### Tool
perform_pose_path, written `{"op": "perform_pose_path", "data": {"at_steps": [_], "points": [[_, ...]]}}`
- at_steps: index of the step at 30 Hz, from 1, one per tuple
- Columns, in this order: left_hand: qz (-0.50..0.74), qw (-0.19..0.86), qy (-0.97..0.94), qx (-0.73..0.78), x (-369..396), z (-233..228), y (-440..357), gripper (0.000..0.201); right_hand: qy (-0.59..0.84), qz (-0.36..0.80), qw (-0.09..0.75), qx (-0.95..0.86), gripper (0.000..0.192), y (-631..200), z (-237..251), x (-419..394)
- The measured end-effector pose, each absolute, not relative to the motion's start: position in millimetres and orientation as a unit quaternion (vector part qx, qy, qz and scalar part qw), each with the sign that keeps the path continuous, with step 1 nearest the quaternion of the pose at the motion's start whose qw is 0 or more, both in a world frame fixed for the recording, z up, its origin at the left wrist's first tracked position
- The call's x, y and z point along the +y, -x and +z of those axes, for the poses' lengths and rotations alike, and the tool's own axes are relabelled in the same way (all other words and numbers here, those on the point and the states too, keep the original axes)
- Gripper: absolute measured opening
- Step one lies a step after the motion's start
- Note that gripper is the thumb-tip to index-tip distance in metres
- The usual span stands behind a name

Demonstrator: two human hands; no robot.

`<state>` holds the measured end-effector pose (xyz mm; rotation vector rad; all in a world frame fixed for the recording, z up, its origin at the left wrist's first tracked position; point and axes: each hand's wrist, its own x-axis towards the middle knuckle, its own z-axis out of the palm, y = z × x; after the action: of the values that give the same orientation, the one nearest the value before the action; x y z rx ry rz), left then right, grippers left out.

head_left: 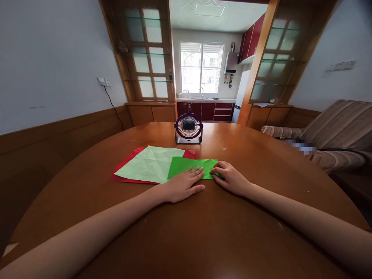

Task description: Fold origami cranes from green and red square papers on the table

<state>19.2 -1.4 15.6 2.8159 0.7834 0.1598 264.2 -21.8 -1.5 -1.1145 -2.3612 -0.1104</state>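
A bright green sheet of paper (183, 166), shaped like a long rectangle, lies on the wooden table. My left hand (183, 185) rests flat over its lower middle part, fingers stretched out. At the paper's right end my right hand (229, 177) has its fingers bent, with the edge between thumb and fingertips. Under the green paper's left end is a creased pale green sheet (148, 164). A red sheet (123, 179) shows from beneath the pale one, along its left and lower edges and at its upper right.
A small dark desk fan (188, 128) stands beyond the papers on the round table (186, 240). To the right is a striped armchair (340, 128). A black cord (113, 102) hangs from a wall socket on the left.
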Motion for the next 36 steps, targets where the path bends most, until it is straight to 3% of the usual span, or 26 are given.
{"op": "perform_pose_path", "data": {"at_steps": [9, 20, 30, 36], "points": [[0.007, 0.112, -0.958, 0.263, 1, 17, -20, 0.077, 0.302, -0.016, 0.235, -0.924, 0.033, -269, -1, -26], [0.021, 0.12, -0.95, 0.287, -6, 26, 52, 0.066, 0.306, -0.012, 0.211, -0.928, 0.034, -268, 4, -29], [0.035, 0.107, -0.95, 0.293, -4, 26, 62, 0.058, 0.28, -0.13, 0.084, -0.947, 0.047, -233, 17, -22], [0.081, 0.087, -0.957, 0.266, 0, 24, 65, 0.05, 0.294, -0.045, 0.137, -0.945, 0.037, -225, 14, -21]]}}
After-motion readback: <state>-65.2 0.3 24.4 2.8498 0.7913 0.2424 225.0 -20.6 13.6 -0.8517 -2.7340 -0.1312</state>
